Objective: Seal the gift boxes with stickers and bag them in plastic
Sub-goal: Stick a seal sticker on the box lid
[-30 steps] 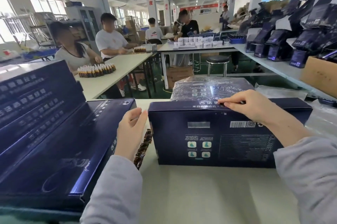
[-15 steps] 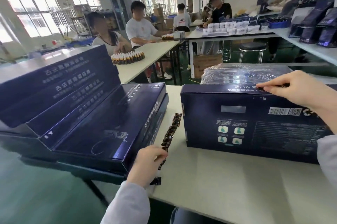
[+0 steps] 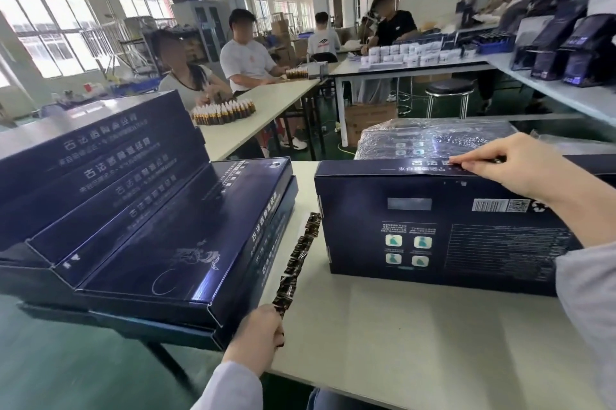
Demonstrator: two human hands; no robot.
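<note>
A dark blue gift box (image 3: 433, 229) stands on its long edge on the white table (image 3: 416, 343), printed back towards me. My right hand (image 3: 506, 164) rests on its top edge, fingertips pressing a small dark sticker there. A long strip of dark stickers (image 3: 298, 256) lies on the table between this box and a stack of the same blue boxes (image 3: 160, 236) at the left. My left hand (image 3: 256, 334) pinches the near end of the strip at the table's front edge. Behind the upright box lies a box wrapped in clear plastic (image 3: 433, 137).
The box stack overhangs the table's left side. Loose plastic bags (image 3: 573, 144) lie at the right. Beyond, several people sit at tables with small bottles (image 3: 223, 111) and white packs (image 3: 410, 54). Dark pouches (image 3: 566, 46) line the right bench. A stool (image 3: 448, 89) stands in the aisle.
My left hand has dropped from beside the upright box to the table's front edge and taken hold of the sticker strip's near end. My right hand stays on the box's top edge.
</note>
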